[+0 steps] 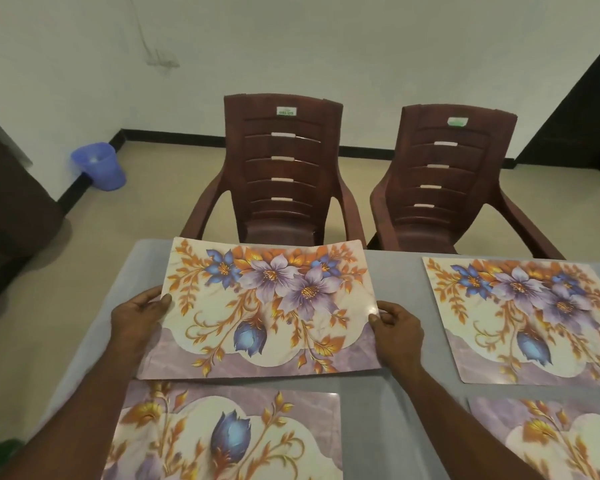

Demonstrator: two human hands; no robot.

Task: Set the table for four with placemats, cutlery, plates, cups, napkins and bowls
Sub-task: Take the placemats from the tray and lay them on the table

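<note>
Nearest on the grey bench (388,410) lie two floral placemats: one (229,434) directly below the held placemat, another (548,441) to its lower right. The held placemat (267,306) is gripped at both side edges, left hand (136,315) and right hand (397,323) each pinching an edge, its far edge lifted. A fourth placemat (527,320) lies flat to its right. Beyond it stand two brown plastic chairs (281,168) (444,178), and far left, a blue bin (99,166).
</note>
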